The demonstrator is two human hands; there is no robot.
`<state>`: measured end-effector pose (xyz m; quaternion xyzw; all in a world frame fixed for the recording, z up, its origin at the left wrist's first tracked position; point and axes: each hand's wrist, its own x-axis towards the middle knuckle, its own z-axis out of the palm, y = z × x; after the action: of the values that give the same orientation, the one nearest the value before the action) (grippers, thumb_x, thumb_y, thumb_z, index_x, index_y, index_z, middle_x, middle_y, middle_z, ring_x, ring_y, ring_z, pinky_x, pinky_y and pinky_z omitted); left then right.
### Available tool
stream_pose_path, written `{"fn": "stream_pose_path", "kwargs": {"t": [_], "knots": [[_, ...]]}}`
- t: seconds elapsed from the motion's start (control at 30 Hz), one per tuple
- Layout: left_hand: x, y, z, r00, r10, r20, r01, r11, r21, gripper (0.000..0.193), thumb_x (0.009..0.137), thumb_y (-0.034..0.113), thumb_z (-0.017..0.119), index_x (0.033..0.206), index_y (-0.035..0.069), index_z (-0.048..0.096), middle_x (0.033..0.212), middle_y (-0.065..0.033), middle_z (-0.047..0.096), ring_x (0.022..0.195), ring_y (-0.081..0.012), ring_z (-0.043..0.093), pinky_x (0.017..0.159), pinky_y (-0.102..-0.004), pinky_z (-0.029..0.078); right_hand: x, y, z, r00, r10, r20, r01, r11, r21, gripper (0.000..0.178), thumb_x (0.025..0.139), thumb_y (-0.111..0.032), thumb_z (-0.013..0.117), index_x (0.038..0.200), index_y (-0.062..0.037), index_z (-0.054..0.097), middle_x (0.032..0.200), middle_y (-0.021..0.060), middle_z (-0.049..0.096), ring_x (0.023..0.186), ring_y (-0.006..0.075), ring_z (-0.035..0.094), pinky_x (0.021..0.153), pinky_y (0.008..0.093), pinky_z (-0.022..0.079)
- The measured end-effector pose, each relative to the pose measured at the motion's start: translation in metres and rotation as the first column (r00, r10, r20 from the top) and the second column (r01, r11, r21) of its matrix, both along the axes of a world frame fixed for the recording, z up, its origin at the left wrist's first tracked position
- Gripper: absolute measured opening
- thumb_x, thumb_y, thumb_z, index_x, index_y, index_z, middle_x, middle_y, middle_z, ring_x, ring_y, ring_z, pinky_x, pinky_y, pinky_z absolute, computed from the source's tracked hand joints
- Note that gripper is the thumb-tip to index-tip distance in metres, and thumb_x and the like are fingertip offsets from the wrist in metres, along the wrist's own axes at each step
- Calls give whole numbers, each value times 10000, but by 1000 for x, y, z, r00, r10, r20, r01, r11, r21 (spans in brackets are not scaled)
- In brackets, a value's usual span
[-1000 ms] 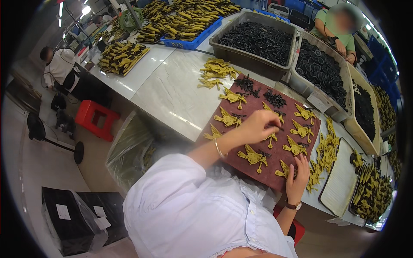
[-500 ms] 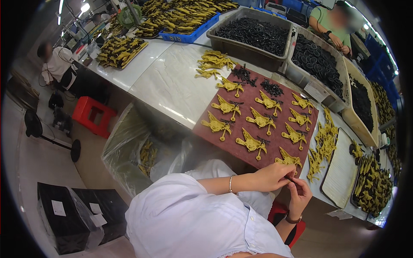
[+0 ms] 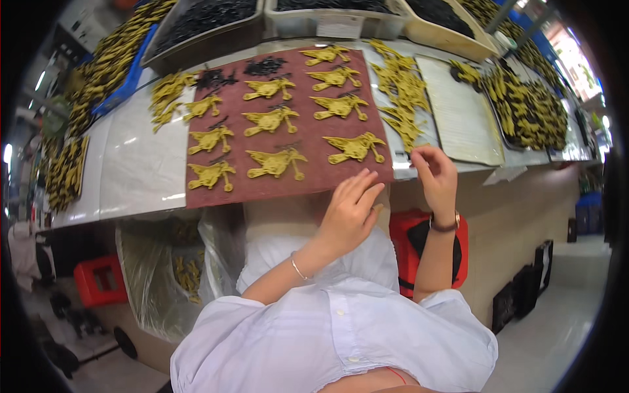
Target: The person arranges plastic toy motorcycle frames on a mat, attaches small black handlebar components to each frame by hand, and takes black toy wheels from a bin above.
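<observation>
Rows of yellow, bird-shaped parts [image 3: 275, 162], several with a thin black piece beside them, lie on a dark red mat [image 3: 314, 173]. At the mat's near edge my left hand [image 3: 350, 213] has its fingers stretched out, just below the nearest right yellow part [image 3: 355, 147]. It holds nothing that I can see. Right of the mat, my right hand [image 3: 438, 177] pinches thumb and forefinger on a small black part [image 3: 411, 156], mostly hidden by the fingertips. Close beyond it lies a heap of loose yellow parts [image 3: 401, 85].
Small black pieces [image 3: 265, 65] lie in piles at the mat's far side. Bins of black parts [image 3: 209, 26] line the back. A pale tray [image 3: 462, 114] and a tray of yellow-black parts [image 3: 524, 108] stand right. Below are a plastic-lined container [image 3: 154, 262] and red stools [image 3: 101, 278].
My hands, together over a small dark piece before, have parted. The right moved right of the mat; the left opened near its edge. The whole view has swung to the right.
</observation>
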<state>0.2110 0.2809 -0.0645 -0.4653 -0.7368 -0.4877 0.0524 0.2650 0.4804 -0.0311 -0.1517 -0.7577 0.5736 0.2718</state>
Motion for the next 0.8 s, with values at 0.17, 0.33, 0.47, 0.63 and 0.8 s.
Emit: {"fn": "stream_pose_path", "kwargs": {"t": [0.17,0.33,0.47,0.63,0.8], "knots": [[-13,17,1,967,67,-246,-125,966,-226,588,798,253,721,1296,12,520,1418,-216,443,1352,-375,379,1108,-527,268,-40,5,-2,990,81,116,-82,997,4,158,885,-128,676,947,17,663,827,32,659,644,76,608,531,211,454],[-26,20,-2,954,141,-266,-215,938,-273,736,804,357,706,1368,-32,439,1430,-264,409,1367,-404,352,1129,-511,250,-77,3,-15,971,199,133,-200,980,-3,155,902,-143,669,972,-5,661,744,-11,624,558,36,528,466,190,385],[-28,20,-9,951,136,-279,-214,938,-272,745,799,362,709,1362,-46,444,1428,-275,406,1354,-416,366,1121,-493,276,-87,8,-16,919,261,295,-295,953,75,155,898,-144,675,925,8,665,735,-16,607,527,30,497,460,200,389],[-33,28,-11,951,133,-278,-206,945,-254,743,781,354,724,1349,-47,461,1426,-267,412,1343,-416,381,1098,-498,310,-91,18,-10,891,299,342,-346,934,85,146,893,-146,683,898,0,675,715,-27,591,515,26,476,448,204,368],[-42,23,-10,950,134,-282,-214,937,-276,740,784,364,719,1348,-42,465,1443,-240,407,1340,-418,382,1044,-498,352,-101,15,-8,886,316,339,-366,926,95,141,878,-148,690,890,-8,679,694,-13,594,542,46,494,480,225,388]]}}
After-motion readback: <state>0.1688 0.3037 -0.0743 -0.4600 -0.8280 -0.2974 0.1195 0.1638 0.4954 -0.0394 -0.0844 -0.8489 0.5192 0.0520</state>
